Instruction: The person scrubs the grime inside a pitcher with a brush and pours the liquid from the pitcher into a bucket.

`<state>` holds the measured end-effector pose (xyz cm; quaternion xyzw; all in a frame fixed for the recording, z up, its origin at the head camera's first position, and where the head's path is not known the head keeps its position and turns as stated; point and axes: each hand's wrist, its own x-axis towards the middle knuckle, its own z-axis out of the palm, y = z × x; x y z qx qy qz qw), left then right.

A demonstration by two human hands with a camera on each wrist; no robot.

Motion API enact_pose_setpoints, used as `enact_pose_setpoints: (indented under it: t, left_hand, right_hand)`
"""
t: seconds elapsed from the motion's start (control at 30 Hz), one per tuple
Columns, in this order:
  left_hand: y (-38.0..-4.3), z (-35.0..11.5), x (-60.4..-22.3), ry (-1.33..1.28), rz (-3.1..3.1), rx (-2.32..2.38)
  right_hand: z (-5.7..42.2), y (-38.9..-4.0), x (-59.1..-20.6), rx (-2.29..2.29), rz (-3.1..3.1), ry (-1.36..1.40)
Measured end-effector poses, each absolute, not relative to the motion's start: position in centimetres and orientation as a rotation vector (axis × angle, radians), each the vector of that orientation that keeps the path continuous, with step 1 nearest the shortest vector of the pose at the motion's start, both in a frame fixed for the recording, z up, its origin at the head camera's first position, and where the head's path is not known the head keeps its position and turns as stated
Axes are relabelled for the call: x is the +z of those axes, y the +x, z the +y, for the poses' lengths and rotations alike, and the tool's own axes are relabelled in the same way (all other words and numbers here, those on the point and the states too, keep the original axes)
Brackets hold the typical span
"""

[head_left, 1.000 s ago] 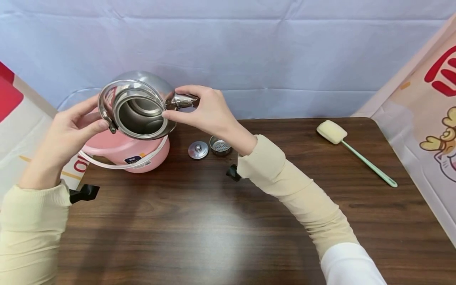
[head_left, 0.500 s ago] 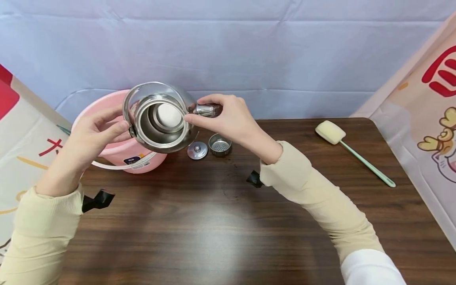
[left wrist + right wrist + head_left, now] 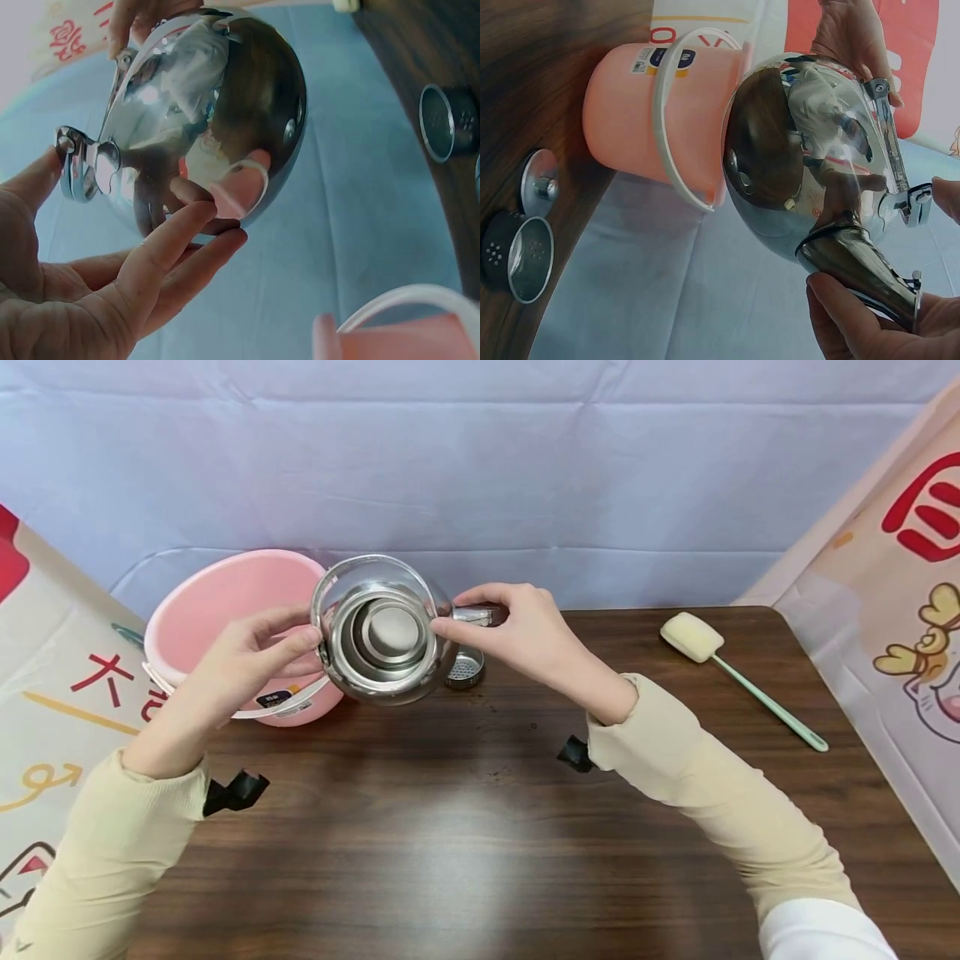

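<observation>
A shiny steel kettle (image 3: 384,687) hangs in the air above the table, tipped so its open mouth faces me. My left hand (image 3: 236,668) holds its left side, thumb at the handle's hinge and fingers against the round body. On the other side, my right hand (image 3: 538,631) grips the spout (image 3: 862,270), thumb by the mouth's rim. The kettle's arched handle (image 3: 371,560) stands over the opening. Just behind and left is a pink bucket (image 3: 240,585) with a white bail, standing on the table.
A perforated metal strainer (image 3: 467,670) sits on the table (image 3: 465,827), partly behind the kettle. Beside it lies a small knobbed lid (image 3: 540,184), hidden in the head view. Far right lies a sponge brush (image 3: 693,637) with a long green handle.
Both hands have carried the kettle right and toward me, from over the bucket to beside it. Its mouth has turned more toward me. The lid is now covered in the head view.
</observation>
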<state>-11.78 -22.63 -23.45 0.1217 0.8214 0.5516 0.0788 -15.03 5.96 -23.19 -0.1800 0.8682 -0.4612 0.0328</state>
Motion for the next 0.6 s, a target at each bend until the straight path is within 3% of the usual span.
enact_pose_setpoints:
  t: [0.6]
  left_hand:
    - [-12.7, -19.7, -25.4, 0.243, 2.340, 1.611]
  right_hand:
    - [8.9, -14.5, -25.0, -1.305, 2.694, -0.443]
